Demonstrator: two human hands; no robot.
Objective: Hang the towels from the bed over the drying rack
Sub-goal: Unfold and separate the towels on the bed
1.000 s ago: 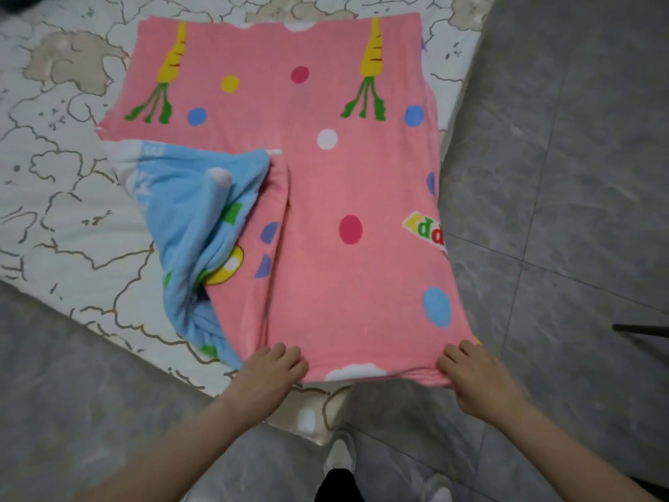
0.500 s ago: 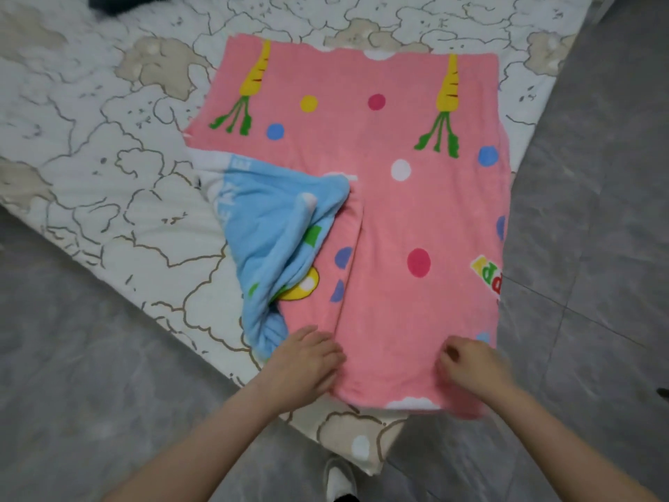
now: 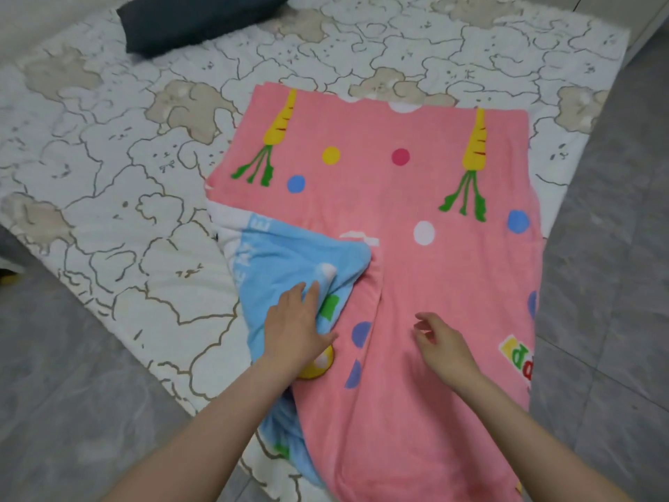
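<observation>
Leftmost, bed with white rabbit-print sheet (image 3: 119, 197). Left hand (image 3: 295, 329) lies flat, fingers spread, on bunched blue terry towel (image 3: 286, 262); holds nothing. Right hand (image 3: 443, 344) hovers over pink carrot-print towel (image 3: 416, 197), grip loosely wide, empty. Best pinch one towel's corners and lift it clear. Two towels; rack unseen.

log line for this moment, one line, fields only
stage: pickup | left hand: flat on blue towel | right hand: open above pink towel | towels: on bed | rack: unseen
</observation>
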